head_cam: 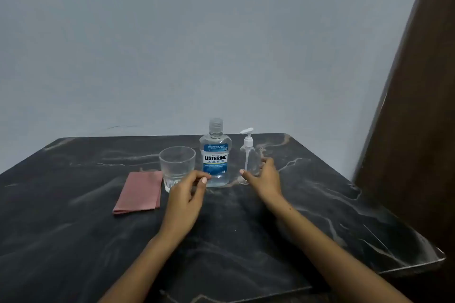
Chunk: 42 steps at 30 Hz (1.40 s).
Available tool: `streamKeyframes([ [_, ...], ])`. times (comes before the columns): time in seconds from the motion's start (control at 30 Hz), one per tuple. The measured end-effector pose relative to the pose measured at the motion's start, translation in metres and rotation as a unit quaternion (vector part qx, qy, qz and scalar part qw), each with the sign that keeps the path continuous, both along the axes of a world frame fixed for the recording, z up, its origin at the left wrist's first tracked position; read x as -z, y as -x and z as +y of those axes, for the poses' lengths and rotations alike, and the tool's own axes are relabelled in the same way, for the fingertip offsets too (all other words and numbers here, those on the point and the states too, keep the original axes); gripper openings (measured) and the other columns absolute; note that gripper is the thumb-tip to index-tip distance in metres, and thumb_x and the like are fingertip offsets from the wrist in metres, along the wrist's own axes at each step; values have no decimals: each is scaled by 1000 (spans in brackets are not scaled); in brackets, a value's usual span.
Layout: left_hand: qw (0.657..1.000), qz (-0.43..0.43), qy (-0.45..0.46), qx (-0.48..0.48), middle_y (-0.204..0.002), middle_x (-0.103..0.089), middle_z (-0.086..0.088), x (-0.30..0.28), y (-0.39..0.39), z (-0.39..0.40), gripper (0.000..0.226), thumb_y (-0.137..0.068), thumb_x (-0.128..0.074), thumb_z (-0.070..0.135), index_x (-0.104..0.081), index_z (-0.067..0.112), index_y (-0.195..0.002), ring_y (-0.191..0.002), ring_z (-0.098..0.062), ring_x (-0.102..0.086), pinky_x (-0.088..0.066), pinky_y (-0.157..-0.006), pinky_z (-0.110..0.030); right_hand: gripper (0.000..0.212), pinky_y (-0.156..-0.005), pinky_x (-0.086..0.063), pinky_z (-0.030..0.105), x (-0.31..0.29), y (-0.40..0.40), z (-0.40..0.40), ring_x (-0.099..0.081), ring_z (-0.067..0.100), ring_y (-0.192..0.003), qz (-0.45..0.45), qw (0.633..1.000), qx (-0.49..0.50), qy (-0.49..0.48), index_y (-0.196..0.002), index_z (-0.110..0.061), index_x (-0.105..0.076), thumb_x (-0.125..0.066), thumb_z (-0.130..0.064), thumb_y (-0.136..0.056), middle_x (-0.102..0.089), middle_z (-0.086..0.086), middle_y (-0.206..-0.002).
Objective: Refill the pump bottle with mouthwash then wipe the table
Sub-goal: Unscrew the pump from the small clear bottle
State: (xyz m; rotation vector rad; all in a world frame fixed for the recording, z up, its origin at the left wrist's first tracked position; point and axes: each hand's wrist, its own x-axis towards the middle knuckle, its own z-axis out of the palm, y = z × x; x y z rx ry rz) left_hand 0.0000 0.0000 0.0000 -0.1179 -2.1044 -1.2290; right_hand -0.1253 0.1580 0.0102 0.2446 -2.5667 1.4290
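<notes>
Table: a dark marble-patterned table [320,204] with pale veins, its far edge against a plain grey wall [172,44]; a brown wooden panel [423,130] stands past its right edge.
Mouthwash bottle: a clear Listerine Cool Mint bottle [215,155] stands upright near the middle of the far edge, cap on, blue label facing the person, clear liquid inside.
Pump bottle: a small clear pump bottle [248,155] with a white pump head stands upright just right of the mouthwash bottle, close to the far edge; it looks empty, though its clear body makes that hard to be sure of.
Glass: a clear tumbler [176,163] stands upright just left of the mouthwash bottle, nothing visible in it.
Cloth: a folded pink cloth [139,192] lies flat left of the glass, toward the table's left half and touching or nearly touching the glass base.
Left hand: the left hand [186,194] is out over the table in front of the glass and the mouthwash bottle, fingers loosely curled, thumb forward, gripping nothing; its fingertips overlap the lower part of the glass from here, and contact cannot be told.
Right hand: the right hand [264,179] is at the pump bottle's lower body, thumb in front on the left and fingers spread round the right side; the fingers look relaxed rather than closed, and a real grip cannot be told.
</notes>
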Motion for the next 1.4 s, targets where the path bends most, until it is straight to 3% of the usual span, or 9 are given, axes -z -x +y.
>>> streamKeyframes([
  [0.1, 1000, 2, -8, -20, -92, -68, 9, -2, -1, -5, 15, -93, -50, 17, -65, 19, -96, -88, 1, -61, -45, -72, -8, 78, -100, -46, 43, -4, 6, -12, -51, 29, -124, 1, 1000, 7, 26, -133, -7, -35, -77, -34, -74, -50, 13, -136],
  [0.4, 999, 12, -24, -33, -93, -68, 12, 1, -10, -6, 15, -92, -52, 18, -65, 23, -96, -92, 3, -61, -44, -73, -4, 47, -85, -52, 31, -6, -13, -5, -59, 17, -98, 24, 997, -24, 74, -116, -10, -50, -76, -22, -78, -61, 3, -107],
  [0.53, 995, 16, -88, -36, -92, -71, 7, -3, -13, -8, 15, -92, -51, 23, -66, 23, -93, -91, -3, -64, -46, -73, -8, 37, -69, -52, 15, -14, -49, -2, -63, 10, -90, -21, 971, -145, 190, -104, -18, -54, -77, -13, -76, -65, -3, -98],
  [0.6, 990, 17, -137, -17, -92, -72, 8, -8, -16, -7, 19, -91, -49, 30, -67, 26, -93, -92, -4, -65, -48, -75, -13, 37, -71, -54, 22, -16, -65, -8, -67, 19, -95, -71, 941, -235, 233, -108, -13, -58, -75, -7, -76, -69, 8, -103],
  [0.77, 968, 32, -238, 72, -101, -73, 2, -20, -23, -8, 32, -82, -53, 38, -68, 20, -105, -97, -10, -67, -53, -80, -18, 39, -77, -56, 23, -13, -89, -27, -69, 14, -94, -119, 902, -367, 196, -119, -8, -59, -68, -1, -81, -71, 7, -104],
  [0.97, 944, 1, -305, 122, -99, -74, 2, -27, -27, -10, 26, -77, -65, 27, -70, 20, -102, -95, -12, -69, -55, -73, -18, 47, -103, -46, 43, 0, -93, -35, -60, 29, -116, -117, 886, -415, 171, -128, -4, -52, -67, -3, -84, -62, 21, -123],
  [1.1, 944, -17, -303, 130, -100, -74, -5, -29, -27, -14, 38, -75, -68, 28, -67, 11, -109, -98, -19, -69, -57, -80, -27, 46, -101, -48, 38, 4, -91, -35, -61, 26, -116, -106, 876, -437, 172, -128, -7, -53, -67, -4, -84, -63, 18, -123],
  [1.3, 958, 18, -281, 44, -84, -75, -5, -38, -29, -14, 35, -52, -85, 25, -72, 16, -84, -81, -16, -72, -54, -66, -18, 46, -83, -53, 24, 10, -90, -36, -66, 11, -91, -57, 904, -392, 162, -116, -13, -58, -76, -5, -75, -66, 0, -95],
  [1.4, 960, 0, -273, 68, -85, -76, -4, -43, -32, -11, 51, -52, -84, 26, -67, 12, -98, -82, -17, -72, -54, -65, -19, 48, -84, -53, 25, 11, -90, -36, -66, 11, -92, -46, 908, -385, 159, -118, -12, -58, -78, -8, -74, -66, -2, -95],
])
